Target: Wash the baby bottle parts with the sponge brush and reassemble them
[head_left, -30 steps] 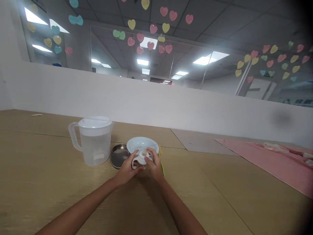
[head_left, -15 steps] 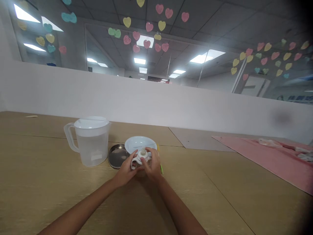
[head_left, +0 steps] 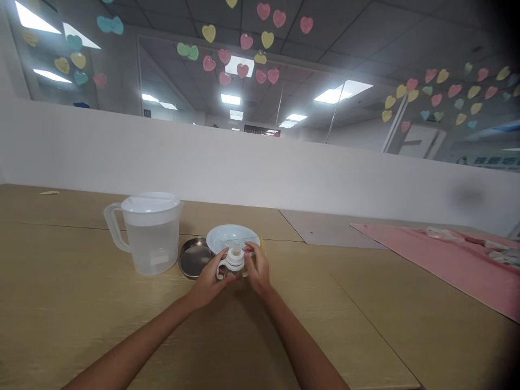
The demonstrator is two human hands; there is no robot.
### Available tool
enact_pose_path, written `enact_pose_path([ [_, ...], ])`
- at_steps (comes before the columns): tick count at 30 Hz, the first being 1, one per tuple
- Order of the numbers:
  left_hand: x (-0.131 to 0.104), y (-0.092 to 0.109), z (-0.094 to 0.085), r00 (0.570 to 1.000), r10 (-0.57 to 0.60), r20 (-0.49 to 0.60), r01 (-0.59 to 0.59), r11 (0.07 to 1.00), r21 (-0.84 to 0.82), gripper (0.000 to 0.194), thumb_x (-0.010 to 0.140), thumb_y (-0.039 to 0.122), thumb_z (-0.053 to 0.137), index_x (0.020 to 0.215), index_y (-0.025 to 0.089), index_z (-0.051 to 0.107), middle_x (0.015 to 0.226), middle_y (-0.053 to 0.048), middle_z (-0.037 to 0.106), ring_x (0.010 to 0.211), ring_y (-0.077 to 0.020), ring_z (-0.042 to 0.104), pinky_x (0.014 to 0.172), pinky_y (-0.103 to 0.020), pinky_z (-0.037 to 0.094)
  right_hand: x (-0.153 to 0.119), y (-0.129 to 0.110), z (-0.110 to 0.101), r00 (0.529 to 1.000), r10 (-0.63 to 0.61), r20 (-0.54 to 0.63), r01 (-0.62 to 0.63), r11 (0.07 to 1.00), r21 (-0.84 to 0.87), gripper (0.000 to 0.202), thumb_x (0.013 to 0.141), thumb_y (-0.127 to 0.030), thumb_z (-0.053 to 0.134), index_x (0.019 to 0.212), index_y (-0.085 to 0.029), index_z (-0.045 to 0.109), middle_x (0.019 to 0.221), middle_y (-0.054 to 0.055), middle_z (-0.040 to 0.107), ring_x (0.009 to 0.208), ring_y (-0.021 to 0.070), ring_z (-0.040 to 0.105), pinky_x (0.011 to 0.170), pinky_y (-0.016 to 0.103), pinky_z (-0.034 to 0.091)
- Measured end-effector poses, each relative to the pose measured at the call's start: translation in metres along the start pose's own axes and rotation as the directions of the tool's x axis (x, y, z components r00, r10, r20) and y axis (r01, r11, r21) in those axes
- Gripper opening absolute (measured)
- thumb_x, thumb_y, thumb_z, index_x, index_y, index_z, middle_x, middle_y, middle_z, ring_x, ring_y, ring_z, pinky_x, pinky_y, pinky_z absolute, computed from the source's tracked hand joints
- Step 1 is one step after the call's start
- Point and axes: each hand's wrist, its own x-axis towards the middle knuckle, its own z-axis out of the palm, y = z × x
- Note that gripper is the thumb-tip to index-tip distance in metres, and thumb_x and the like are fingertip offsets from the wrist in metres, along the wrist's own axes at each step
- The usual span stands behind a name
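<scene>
A small bottle with a white collar, side handles and a clear nipple-like top [head_left: 235,259] is held upright between both hands. My left hand [head_left: 208,280] wraps round its left side and handle. On the right side, my right hand [head_left: 258,269] has its fingers curled at the other handle. Just behind the bottle lies a white bowl [head_left: 231,234]. A round metal dish [head_left: 195,258] sits left of the bowl, partly behind my left hand. The clear lidded pitcher [head_left: 152,238] stands farther left with liquid inside.
The wooden table [head_left: 345,325] reaches back to a low white wall [head_left: 244,168]. A pink cloth [head_left: 430,260] with items on it lies at the right, beside a grey mat [head_left: 333,232]. Something yellow shows at the bowl's right edge.
My right thumb has moved off the bottle's top toward its right side, so the white collar shows more fully. The whole view has shifted slightly.
</scene>
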Motion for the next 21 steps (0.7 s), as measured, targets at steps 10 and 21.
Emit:
enact_pose_path([
  [10,0.001,0.001,-0.002,1.000,0.010,-0.017,-0.010,0.999,0.035,0.070,0.078,0.046,0.057,0.137,0.016,0.034,0.121,-0.014,0.053,0.103,-0.0247,0.052,0.082,-0.035,0.045,0.003,0.011,-0.004,1.000,0.004,0.002,-0.004,0.998,-0.067,0.039,0.084,-0.039,0.047,0.116,-0.017,0.050,0.101,0.008,0.062,0.094,0.0202,0.056,0.089,0.037,0.040],
  [21,0.001,0.001,-0.002,1.000,0.026,-0.017,-0.025,0.998,0.061,0.061,0.079,0.046,0.056,0.130,0.016,0.042,0.116,-0.013,0.056,0.092,-0.0218,0.054,0.076,-0.033,0.046,-0.002,-0.003,0.002,0.997,-0.051,0.062,0.053,0.998,-0.036,0.037,0.085,-0.044,0.046,0.109,-0.018,0.057,0.097,0.006,0.064,0.091,0.0197,0.056,0.084,0.035,0.042],
])
